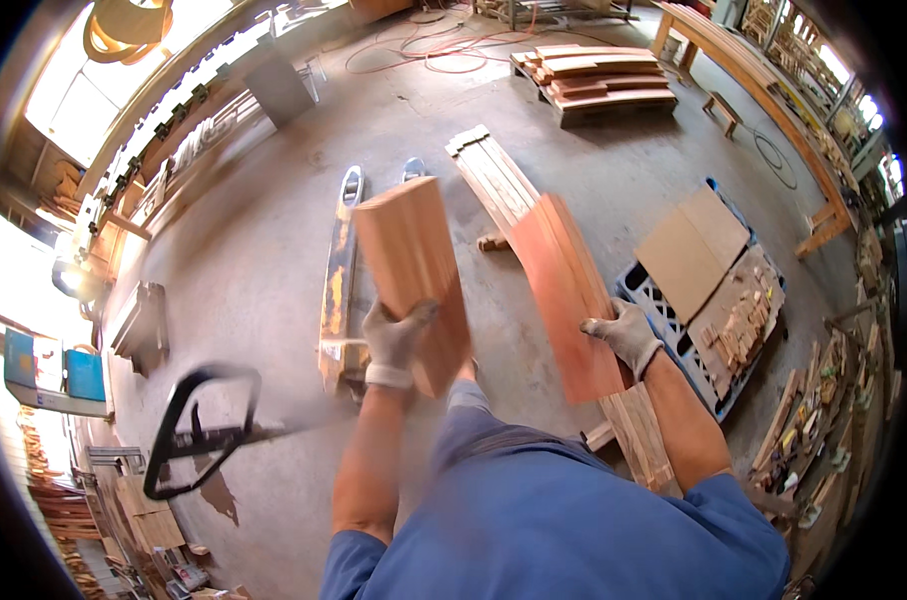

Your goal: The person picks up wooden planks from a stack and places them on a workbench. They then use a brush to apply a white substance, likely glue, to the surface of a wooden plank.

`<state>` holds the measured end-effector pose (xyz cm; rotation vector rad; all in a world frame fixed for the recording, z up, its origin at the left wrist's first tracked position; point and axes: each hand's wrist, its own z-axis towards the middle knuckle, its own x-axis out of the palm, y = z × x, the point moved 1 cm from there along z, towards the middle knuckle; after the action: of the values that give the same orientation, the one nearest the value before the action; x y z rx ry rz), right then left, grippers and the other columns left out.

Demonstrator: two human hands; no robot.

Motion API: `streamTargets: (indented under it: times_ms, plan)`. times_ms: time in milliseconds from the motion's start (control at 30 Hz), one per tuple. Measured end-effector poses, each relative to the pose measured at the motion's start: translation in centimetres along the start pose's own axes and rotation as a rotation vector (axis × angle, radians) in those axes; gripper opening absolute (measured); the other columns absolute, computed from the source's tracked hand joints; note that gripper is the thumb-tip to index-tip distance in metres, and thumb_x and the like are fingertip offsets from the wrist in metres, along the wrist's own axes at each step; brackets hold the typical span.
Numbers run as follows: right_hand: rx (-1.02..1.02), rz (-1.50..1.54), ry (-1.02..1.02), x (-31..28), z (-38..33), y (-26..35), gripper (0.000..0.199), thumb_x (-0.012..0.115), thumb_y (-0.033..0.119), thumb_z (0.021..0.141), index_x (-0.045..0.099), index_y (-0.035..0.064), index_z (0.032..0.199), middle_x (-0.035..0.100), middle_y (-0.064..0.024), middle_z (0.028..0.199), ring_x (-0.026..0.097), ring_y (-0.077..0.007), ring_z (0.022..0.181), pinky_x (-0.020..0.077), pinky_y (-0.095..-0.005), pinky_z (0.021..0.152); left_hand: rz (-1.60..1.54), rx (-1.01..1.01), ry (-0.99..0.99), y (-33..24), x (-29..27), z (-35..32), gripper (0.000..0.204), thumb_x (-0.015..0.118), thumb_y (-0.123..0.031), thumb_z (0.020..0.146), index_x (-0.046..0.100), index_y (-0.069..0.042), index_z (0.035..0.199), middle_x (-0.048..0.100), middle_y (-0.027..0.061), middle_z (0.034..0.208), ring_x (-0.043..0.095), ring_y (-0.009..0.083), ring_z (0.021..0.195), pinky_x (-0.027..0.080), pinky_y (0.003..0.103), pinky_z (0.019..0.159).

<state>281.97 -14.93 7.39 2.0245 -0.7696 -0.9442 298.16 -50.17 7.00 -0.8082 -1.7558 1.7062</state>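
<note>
My left hand (402, 345), in a light work glove, is closed on a wide wooden board (414, 250). It is held up on a tilt, with the thumb across its face. My right hand (629, 338), gloved too, grips the right edge of a reddish wooden board (564, 310), its thumb on the broad face. Under that board runs a stack of long pale planks (499, 180), whose near end (639, 435) shows beside my right forearm. Most of my right fingers are hidden behind the wood.
A worn yellow pallet jack (336, 290) stands at left, its black handle (204, 430) near my left arm. To the right lies a blue pallet (714, 400) with cardboard (694, 250) and wood scraps (744, 320). Farther off are stacked curved boards (604, 75) and an orange hose (444, 50).
</note>
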Motion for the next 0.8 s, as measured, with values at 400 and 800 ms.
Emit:
streamTargets:
  times_ms: [400,800]
  plan:
    - [0.825,-0.479,0.156,4.7,17.8,-3.1,0.068,0.086,0.042,0.081,0.067,-0.0094,0.122,0.073,-0.0214,0.11,0.07,-0.0306,0.089,0.0562,-0.0443,0.074,1.004,0.886,0.169,-1.7,0.1,28.2,0.041,0.069,-0.008,0.089,0.07,-0.009,0.13,0.072,0.016,0.133,0.066,0.0338,0.129,0.052,0.049,0.111]
    - [0.834,-0.719,0.423,10.5,38.1,-5.2,0.068,0.086,0.04,0.081,0.069,-0.008,0.126,0.074,-0.0254,0.118,0.074,-0.0338,0.105,0.0589,-0.0424,0.083,1.14,0.808,0.244,2.4,-2.5,57.5,0.043,0.06,-0.012,0.093,0.068,-0.01,0.136,0.071,0.0162,0.134,0.067,0.0359,0.127,0.05,0.049,0.113]
